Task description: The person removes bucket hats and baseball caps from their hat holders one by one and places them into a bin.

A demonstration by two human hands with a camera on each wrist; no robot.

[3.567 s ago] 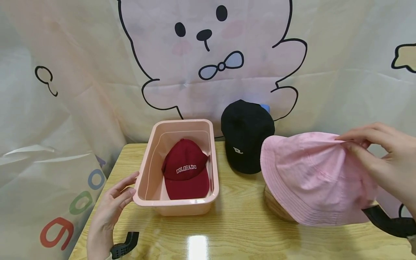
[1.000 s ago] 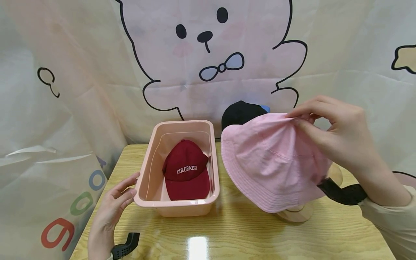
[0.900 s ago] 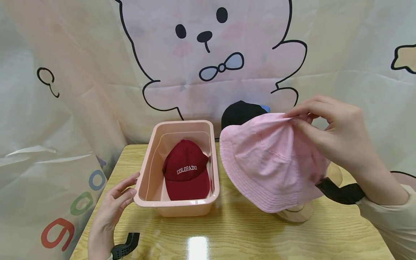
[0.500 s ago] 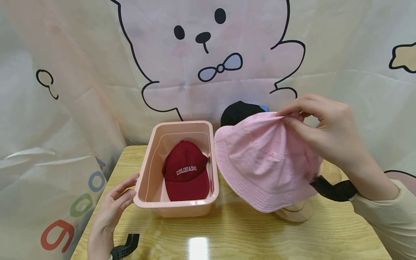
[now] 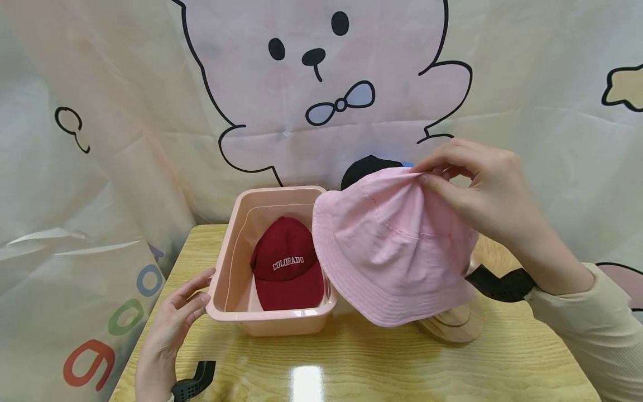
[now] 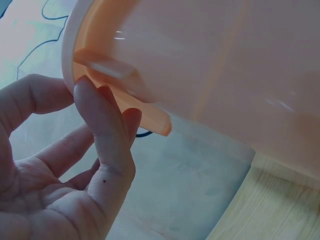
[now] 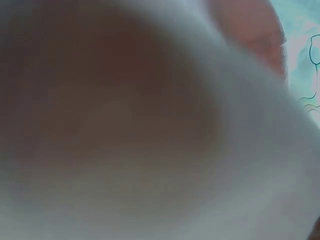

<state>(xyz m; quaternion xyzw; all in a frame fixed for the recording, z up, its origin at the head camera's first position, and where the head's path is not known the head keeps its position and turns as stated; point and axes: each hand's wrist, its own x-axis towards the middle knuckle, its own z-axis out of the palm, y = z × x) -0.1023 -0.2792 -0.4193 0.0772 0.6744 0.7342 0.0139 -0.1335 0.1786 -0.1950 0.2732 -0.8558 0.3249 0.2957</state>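
Note:
My right hand (image 5: 494, 190) pinches the crown of a pink bucket hat (image 5: 392, 245), which hangs brim down. The hat's left brim overlaps the right rim of a peach plastic bin (image 5: 281, 315) in the head view. Inside the bin lies a dark red baseball cap (image 5: 288, 262) with COLORADO lettering. At the bin's left side, my left hand (image 5: 171, 324) holds the rim between thumb and fingers; the left wrist view shows the thumb (image 6: 102, 125) at the rim's edge. Blurred pale fabric, very close, fills most of the right wrist view.
Behind the pink hat a black cap (image 5: 369, 169) is mostly hidden, with a bit of blue beside it. A round wooden stand base (image 5: 457, 326) shows below the hat on the wooden table (image 5: 351, 368). A printed bear curtain (image 5: 286, 151) hangs behind.
My right hand has carried the pink bucket hat leftward from the far right, off the wooden stand's side, until it overlaps the bin's rim. The left hand and bin have stayed put.

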